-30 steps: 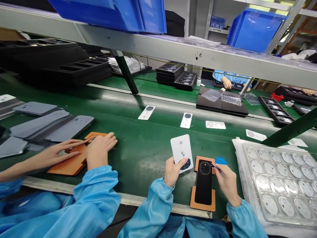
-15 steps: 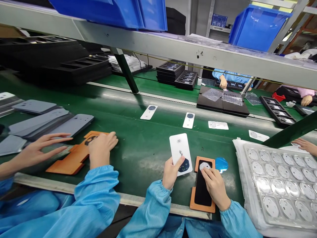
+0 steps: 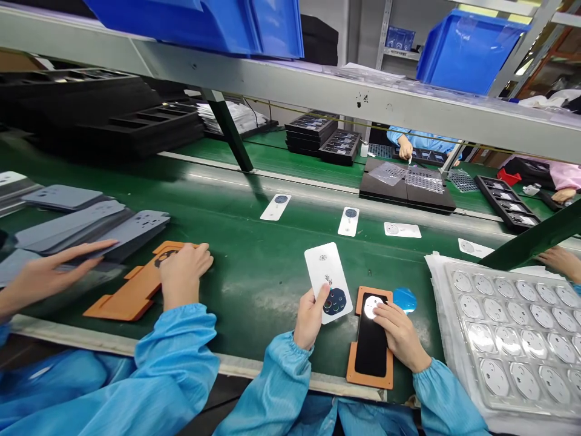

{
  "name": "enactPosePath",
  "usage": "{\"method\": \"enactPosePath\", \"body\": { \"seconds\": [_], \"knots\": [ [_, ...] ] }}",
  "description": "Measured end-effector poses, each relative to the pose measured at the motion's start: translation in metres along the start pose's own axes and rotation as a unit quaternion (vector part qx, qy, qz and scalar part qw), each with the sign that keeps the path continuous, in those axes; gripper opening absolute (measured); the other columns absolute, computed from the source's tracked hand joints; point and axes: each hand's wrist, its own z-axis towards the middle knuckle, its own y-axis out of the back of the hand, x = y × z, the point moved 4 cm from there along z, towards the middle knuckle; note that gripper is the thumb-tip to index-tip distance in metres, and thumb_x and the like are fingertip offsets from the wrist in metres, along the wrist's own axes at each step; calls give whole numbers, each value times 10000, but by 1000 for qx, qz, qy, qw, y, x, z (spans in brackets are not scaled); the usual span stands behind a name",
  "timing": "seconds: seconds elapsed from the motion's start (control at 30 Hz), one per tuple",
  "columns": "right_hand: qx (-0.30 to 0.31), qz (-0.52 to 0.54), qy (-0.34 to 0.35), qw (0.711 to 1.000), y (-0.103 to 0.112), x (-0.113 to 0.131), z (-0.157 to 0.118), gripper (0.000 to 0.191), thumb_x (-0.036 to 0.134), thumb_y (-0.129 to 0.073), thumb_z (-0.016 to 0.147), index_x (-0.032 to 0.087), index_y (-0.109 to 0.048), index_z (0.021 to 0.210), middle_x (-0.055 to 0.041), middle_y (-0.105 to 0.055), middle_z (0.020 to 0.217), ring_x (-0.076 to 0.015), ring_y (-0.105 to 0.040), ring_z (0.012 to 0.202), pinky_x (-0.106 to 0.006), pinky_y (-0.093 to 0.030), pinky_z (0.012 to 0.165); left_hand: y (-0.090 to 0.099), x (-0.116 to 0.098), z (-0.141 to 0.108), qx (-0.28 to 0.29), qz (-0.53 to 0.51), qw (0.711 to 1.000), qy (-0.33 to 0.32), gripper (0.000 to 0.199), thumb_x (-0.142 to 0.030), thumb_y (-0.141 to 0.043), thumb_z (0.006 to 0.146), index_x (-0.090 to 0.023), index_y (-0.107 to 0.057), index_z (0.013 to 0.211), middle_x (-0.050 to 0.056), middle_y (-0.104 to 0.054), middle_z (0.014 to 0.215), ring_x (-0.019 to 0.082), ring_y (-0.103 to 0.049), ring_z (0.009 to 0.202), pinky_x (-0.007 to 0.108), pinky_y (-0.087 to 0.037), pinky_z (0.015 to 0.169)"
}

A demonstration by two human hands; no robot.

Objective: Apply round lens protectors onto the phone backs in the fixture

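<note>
Green bench (image 3: 245,272); orange jig (image 3: 368,380) holding black panel (image 3: 371,346).

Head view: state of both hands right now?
Left hand: closed on the white card.
Right hand: fingertips at the white disc on the black panel; pinched or not, can't tell.

your right hand (image 3: 402,336) hides part of the white disc (image 3: 370,306) — the picture's right edge cuts off the clear tray (image 3: 491,332), the top edge the large blue bin (image 3: 204,27).

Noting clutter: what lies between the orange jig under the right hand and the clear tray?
A round blue piece, plus the right hand and its sleeve reaching in; head view.
</note>
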Motion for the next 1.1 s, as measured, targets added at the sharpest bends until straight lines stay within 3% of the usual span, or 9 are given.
{"method": "enactPosePath", "body": {
  "seconds": [0.13, 0.3, 0.47, 0.53, 0.63, 0.73, 1.1],
  "knots": [
    [16, -23, -45, 999, -5, -3, 2, 335, 66, -453, 948, 200, -624, 1203, -93, -644, 1260, -232, -580, 1238, -482, -532, 1011, 0, -5, -1, 7, 22, 1000, -4, 649, -581, -730, 757, -70, -680, 1154, 145, -691, 1132, 227, -678, 917, 288, -557, 773],
    [20, 9, -55, 998, -1, 1, 7, 357, 55, -408, 948, 219, -644, 1160, -82, -655, 1232, -241, -581, 1231, -504, -512, 1018, -7, -19, -5, -8, -3, 1000, -26, 569, -479, -806, 695, -91, -698, 1097, 138, -697, 1114, 225, -661, 983, 278, -540, 812],
    [-86, 97, -189, 973, 16, 23, 40, 187, 178, -515, 956, 235, -629, 1094, -63, -691, 1036, -190, -670, 933, -331, -573, 754, -29, -15, -11, -10, 41, 999, -32, 392, -430, -828, 653, -76, -688, 748, 95, -701, 802, 151, -618, 705, 228, -490, 635],
    [-133, 107, -224, 959, 20, 34, 56, 123, 225, -551, 948, 236, -624, 1047, -59, -686, 989, -191, -662, 893, -328, -559, 733, -40, -10, -16, 15, 39, 998, -40, 407, -461, -790, 702, -80, -706, 820, 105, -709, 870, 165, -636, 741, 243, -519, 669],
    [-171, 99, -240, 951, 21, 42, 76, 86, 279, -571, 942, 232, -632, 981, -69, -677, 937, -211, -647, 884, -361, -543, 761, -52, -5, -25, 56, 49, 995, -65, 497, -530, -690, 802, -109, -716, 1066, 122, -700, 1095, 211, -671, 943, 288, -551, 857],
    [-186, 105, -253, 943, 19, 40, 83, 94, 297, -576, 940, 229, -641, 937, -74, -669, 901, -214, -635, 849, -363, -533, 724, -56, -3, -31, 86, 83, 989, -87, 520, -565, -617, 858, -121, -727, 1107, 120, -686, 1165, 234, -650, 1085, 297, -503, 1002],
    [-183, 150, -284, 929, 15, 32, 78, 129, 302, -566, 940, 222, -664, 917, -70, -671, 909, -208, -635, 850, -359, -546, 735, -59, -1, -35, 102, 80, 985, -116, 522, -542, -566, 910, -129, -704, 1197, 105, -681, 1185, 239, -644, 1102, 280, -499, 999]
  ]
}}
